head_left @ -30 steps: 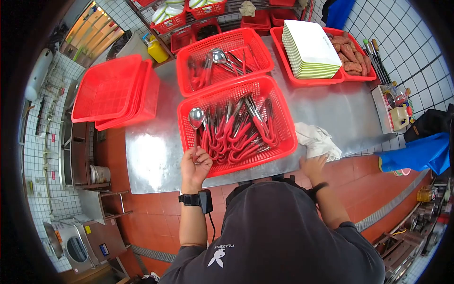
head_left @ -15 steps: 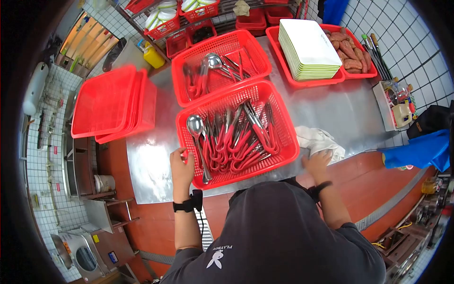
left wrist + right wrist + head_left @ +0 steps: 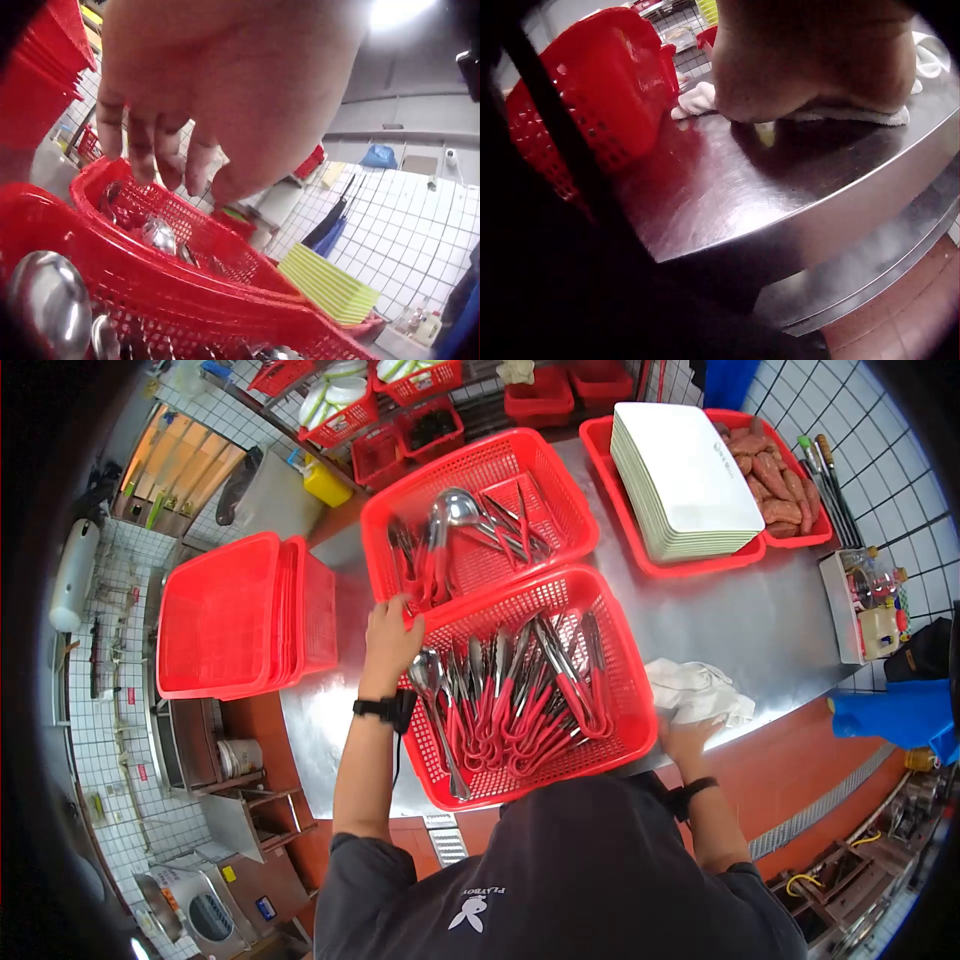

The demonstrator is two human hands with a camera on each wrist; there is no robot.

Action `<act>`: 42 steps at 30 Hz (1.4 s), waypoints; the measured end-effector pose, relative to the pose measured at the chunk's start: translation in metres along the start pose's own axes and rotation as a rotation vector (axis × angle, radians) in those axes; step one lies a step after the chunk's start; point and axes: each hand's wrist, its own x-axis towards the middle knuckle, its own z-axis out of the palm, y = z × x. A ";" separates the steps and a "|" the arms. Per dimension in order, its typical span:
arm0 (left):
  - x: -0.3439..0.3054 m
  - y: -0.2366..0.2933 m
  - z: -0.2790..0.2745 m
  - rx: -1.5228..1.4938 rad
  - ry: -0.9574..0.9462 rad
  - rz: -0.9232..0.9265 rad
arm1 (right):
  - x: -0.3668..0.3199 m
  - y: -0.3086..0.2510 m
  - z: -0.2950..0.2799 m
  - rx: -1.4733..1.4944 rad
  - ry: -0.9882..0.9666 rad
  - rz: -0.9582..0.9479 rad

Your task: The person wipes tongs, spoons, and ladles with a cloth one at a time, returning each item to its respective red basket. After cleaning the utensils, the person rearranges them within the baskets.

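The near red basket holds many red-handled tongs, with large metal spoons lying along its left side. Behind it, the far red basket contains a ladle, more tongs and other utensils. My left hand is over the left side where the two baskets meet; in the left wrist view its fingers hang loosely and hold nothing. At the table's front edge, my right hand rests on a white cloth; its fingertips are hidden in the right wrist view.
Stacked red baskets stand at the left of the metal table. At the back right are stacked white plates in a red basket and reddish-brown items in another. A bottle rack stands at the right edge.
My left hand has let go of a large spoon, now lying in the near basket, and has moved up toward the far basket. My right hand has stayed at the cloth. The head view has shifted.
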 end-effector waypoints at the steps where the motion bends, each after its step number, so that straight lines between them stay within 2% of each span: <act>1: 0.009 -0.001 0.009 0.003 -0.022 -0.005 | -0.001 0.000 -0.001 -0.005 -0.022 0.002; 3: 0.030 0.003 0.025 0.147 -0.092 -0.156 | 0.005 -0.002 -0.010 0.006 -0.193 0.024; 4: 0.039 0.000 0.033 0.145 -0.089 -0.148 | 0.007 -0.002 -0.005 0.012 -0.188 0.030; 6: 0.055 -0.008 0.048 0.204 -0.184 -0.233 | 0.003 0.001 0.006 0.067 0.144 -0.044; 10: 0.066 -0.003 0.045 0.285 -0.273 -0.299 | 0.005 0.001 0.005 -0.013 0.039 -0.029; 14: 0.069 -0.014 0.027 0.297 -0.228 -0.243 | 0.004 -0.006 -0.015 -0.023 -0.065 -0.009; 16: 0.067 -0.021 0.008 0.111 -0.077 -0.242 | 0.004 -0.003 -0.011 -0.023 -0.011 -0.033; 17: 0.064 -0.032 -0.002 0.072 0.054 -0.169 | 0.004 -0.002 -0.011 -0.028 0.006 -0.051; 18: 0.059 -0.035 -0.017 0.074 0.076 -0.182 | 0.001 -0.004 -0.014 -0.026 0.027 -0.030; 21: 0.038 -0.037 -0.071 -0.451 0.205 -0.366 | -0.001 -0.004 -0.014 -0.008 0.101 -0.044; 23: -0.001 -0.030 -0.102 -0.964 0.303 -0.395 | -0.004 -0.007 -0.019 0.015 0.143 -0.062; 25: -0.058 0.004 -0.131 -1.243 0.411 -0.385 | -0.013 -0.011 -0.035 0.048 0.000 -0.003; 26: -0.086 0.015 -0.134 -1.327 0.445 -0.375 | -0.016 -0.010 -0.034 0.059 0.012 0.006; 29: -0.170 0.024 -0.095 -1.516 0.051 -0.368 | -0.012 -0.001 -0.026 0.094 0.084 -0.017; 30: -0.193 0.021 -0.078 -1.595 -0.090 -0.372 | -0.005 0.009 -0.017 -0.010 0.078 -0.042; 32: -0.218 0.038 -0.061 -1.524 -0.172 -0.546 | -0.004 0.023 -0.018 -0.137 0.074 -0.084; 34: -0.229 0.066 -0.058 -1.387 -0.100 -0.594 | -0.018 0.032 -0.048 -0.090 0.249 -0.084; 36: -0.240 0.082 -0.059 -1.332 -0.096 -0.559 | -0.007 0.047 -0.039 -0.077 0.310 -0.053; 38: -0.247 0.093 -0.059 -1.383 -0.037 -0.453 | 0.040 0.075 0.000 -0.089 0.351 -0.040; 39: -0.251 0.090 -0.056 -1.412 0.007 -0.294 | 0.055 0.082 0.002 -0.095 0.357 -0.040; 40: -0.252 0.094 -0.060 -1.418 0.009 -0.293 | 0.069 0.086 -0.002 -0.061 0.314 -0.068; 42: -0.250 0.101 -0.072 -1.389 0.083 -0.037 | 0.088 0.100 -0.009 -0.033 0.268 -0.095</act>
